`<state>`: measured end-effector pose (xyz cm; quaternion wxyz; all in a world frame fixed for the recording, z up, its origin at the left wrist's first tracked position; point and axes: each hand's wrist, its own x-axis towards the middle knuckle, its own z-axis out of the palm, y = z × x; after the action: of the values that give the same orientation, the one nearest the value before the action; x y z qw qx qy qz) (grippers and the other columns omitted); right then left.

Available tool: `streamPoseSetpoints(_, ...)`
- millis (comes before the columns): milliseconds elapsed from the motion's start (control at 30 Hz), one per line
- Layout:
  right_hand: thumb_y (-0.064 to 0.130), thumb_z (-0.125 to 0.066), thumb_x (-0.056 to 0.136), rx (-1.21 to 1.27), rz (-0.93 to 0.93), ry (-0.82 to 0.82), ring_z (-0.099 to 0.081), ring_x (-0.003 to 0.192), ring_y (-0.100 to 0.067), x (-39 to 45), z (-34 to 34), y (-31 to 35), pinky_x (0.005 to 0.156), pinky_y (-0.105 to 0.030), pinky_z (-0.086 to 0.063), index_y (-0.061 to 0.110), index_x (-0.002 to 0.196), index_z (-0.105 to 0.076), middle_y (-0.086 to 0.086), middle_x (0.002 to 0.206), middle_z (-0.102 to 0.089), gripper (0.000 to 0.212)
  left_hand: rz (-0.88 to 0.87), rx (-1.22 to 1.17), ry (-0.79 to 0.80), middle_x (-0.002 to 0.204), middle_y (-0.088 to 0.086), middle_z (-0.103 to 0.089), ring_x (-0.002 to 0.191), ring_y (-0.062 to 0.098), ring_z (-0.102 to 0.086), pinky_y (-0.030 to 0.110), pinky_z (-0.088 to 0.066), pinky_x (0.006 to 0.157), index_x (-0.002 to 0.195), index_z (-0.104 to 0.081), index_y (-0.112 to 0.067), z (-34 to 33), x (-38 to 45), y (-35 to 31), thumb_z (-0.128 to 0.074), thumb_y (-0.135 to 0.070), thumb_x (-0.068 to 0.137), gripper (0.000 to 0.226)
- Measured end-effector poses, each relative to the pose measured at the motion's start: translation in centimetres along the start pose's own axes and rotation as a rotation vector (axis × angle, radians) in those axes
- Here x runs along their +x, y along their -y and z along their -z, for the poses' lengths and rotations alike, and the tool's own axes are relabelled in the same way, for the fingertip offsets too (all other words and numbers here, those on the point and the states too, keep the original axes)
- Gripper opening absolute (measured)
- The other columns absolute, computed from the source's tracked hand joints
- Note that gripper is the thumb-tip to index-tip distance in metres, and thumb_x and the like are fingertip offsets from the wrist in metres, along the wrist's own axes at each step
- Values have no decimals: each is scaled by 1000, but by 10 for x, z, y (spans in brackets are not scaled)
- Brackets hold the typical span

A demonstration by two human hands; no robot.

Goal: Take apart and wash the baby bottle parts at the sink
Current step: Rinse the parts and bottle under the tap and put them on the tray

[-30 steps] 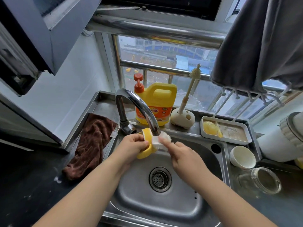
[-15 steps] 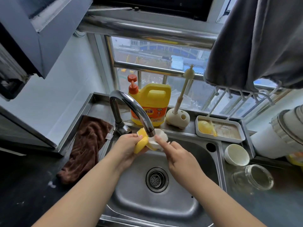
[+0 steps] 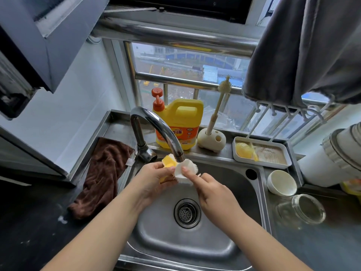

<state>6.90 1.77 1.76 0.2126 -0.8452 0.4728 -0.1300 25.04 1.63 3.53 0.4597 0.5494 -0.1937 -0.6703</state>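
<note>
Over the steel sink [image 3: 224,245], right under the faucet spout [image 3: 166,132], my left hand [image 3: 152,180] grips a yellow bottle part [image 3: 169,162]. My right hand [image 3: 211,190] holds a white silicone brush head [image 3: 185,170] with short bristles and presses it against the yellow part. A clear glass bottle body [image 3: 300,211] lies on its side on the counter at the right. A white cap [image 3: 281,182] sits beside the sink. A yellow piece [image 3: 244,150] lies in the white tray [image 3: 283,165].
A yellow detergent jug [image 3: 179,124] with an orange pump and a long brush in a cream stand [image 3: 212,138] stand behind the sink. A brown towel [image 3: 103,173] lies at the left. Grey cloth [image 3: 304,47] hangs at upper right. A white appliance [image 3: 332,165] stands right.
The yellow part has turned in my left hand and the white brush head has shifted a little to the right of it. Both hands stay under the spout.
</note>
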Motion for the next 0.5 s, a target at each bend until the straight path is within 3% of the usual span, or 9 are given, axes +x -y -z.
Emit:
streamPoseSetpoints(167, 16, -40, 98, -26, -55, 5, -42, 67, -18, -9, 2, -16, 57, -29, -32, 56, 137, -9, 9, 87, -37, 64, -1, -121, -90, 81, 17, -69, 69, 20, -67, 29, -57, 71, 89, -63, 5, 4, 0, -6, -50, -7, 95, 19)
streamPoseSetpoints(333, 13, -49, 83, -23, 7, -29, -48, 51, -20, 0, -1, 2, 43, -27, -32, 44, 139, -40, 8, 79, -46, 65, 42, -67, -82, 71, 7, -71, 56, 13, -67, 22, -56, 52, 91, -65, -2, -6, -3, -2, -46, -17, 99, 26)
streamPoseSetpoints(400, 10, -51, 83, -84, -15, -20, -50, 52, -21, -2, 1, -5, 43, -27, -32, 47, 141, -35, 6, 79, -47, 70, 60, -47, -106, 67, 6, -68, 53, 13, -64, 24, -57, 53, 90, -65, -3, -2, -4, -2, -45, -20, 99, 27)
streamPoseSetpoints(500, 13, -42, 94, -91, -78, 45, -50, 67, -22, -10, 7, -17, 56, -29, -33, 52, 140, -12, 9, 88, -40, 68, 72, 9, -124, 62, 9, -56, 51, 15, -54, 28, -52, 59, 90, -63, -3, 3, -4, -1, -43, -24, 100, 31)
